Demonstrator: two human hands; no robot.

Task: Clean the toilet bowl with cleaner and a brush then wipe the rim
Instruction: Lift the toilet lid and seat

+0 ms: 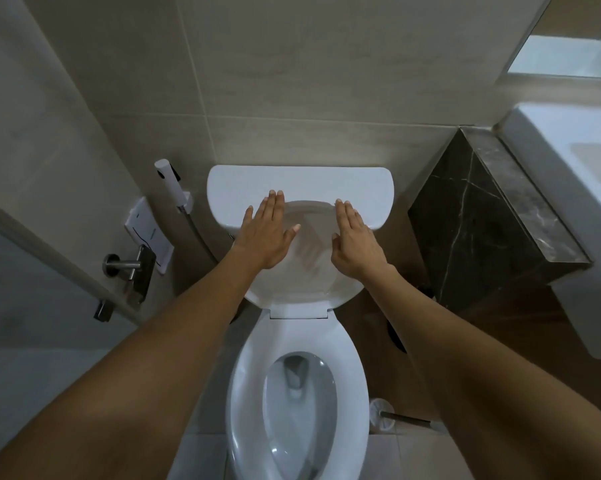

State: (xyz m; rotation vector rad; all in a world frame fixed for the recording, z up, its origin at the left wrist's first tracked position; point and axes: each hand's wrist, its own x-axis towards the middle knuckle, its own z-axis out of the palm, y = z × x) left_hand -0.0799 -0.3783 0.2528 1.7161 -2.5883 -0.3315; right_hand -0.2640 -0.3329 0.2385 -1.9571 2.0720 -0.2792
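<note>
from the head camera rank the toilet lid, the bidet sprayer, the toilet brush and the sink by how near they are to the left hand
1. Toilet lid: under the left hand.
2. Bidet sprayer: on the wall, to its left.
3. Toilet brush: on the floor, right of the bowl.
4. Sink: far right.

Dim flat light, wide-angle bending at edges, slight blur, perhaps motion
</note>
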